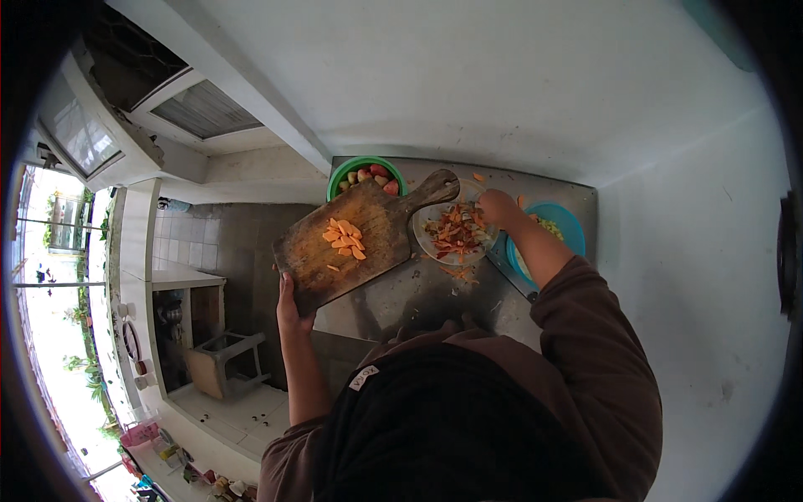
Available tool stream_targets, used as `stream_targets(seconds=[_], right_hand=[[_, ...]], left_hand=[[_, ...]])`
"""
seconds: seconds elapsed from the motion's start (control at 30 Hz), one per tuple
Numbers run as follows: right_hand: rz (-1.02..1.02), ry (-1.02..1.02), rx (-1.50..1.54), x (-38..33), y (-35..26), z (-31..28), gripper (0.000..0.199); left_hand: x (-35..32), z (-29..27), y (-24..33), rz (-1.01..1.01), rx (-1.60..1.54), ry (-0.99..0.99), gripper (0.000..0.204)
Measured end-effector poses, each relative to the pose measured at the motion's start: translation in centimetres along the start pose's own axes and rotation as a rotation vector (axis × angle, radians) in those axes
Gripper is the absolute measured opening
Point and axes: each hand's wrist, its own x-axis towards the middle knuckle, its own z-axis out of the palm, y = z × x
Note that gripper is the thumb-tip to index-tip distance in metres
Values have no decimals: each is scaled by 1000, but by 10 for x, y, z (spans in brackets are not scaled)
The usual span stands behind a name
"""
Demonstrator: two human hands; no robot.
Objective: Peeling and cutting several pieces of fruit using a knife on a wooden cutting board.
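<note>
A worn wooden cutting board [309,251] with a handle is held up by its near left corner in my left hand [293,305]. Orange slices, like carrot [344,238], lie in a small pile on it. The board's handle reaches over the rim of a clear bowl [425,243] that holds orange and reddish peelings [458,233]. At that bowl's right rim is my right hand [498,209], its fingers curled together; what they hold, if anything, is hidden. My right forearm crosses over a blue bowl [573,226] with pale yellow-green cut pieces in it.
Behind the board stands a green bowl [336,177] of red and pale round produce, partly covered. Peel scraps lie on the metal tabletop [393,297]. A white wall [519,92] rises behind the table. Off to the left are a stool [222,364] and white cabinets [222,418].
</note>
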Motion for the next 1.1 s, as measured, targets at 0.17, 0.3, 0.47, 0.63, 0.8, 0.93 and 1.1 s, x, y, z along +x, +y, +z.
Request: stream_targets(seconds=[0.17,0.3,0.47,0.63,0.8,0.93,1.1], right_hand=[[149,121,149,11,-10,29,18],[138,74,195,10,2,18,20],[60,-29,447,-28,3,-41,30],[25,-21,890,-86,13,-77,34],[-113,16,1034,-122,20,-65,32],[91,57,826,-158,27,-68,29],[187,92,922,-161,44,-47,26]], left_hand=[[9,1,2,-57,-29,50,48],[14,3,2,-64,-42,46,51],[15,-4,-3,-30,-40,39,45],[9,9,-4,-35,-18,27,45],[-3,27,-1,-59,-3,95,48],[-10,29,0,-44,19,110,51],[-8,16,-5,-58,7,128,51]])
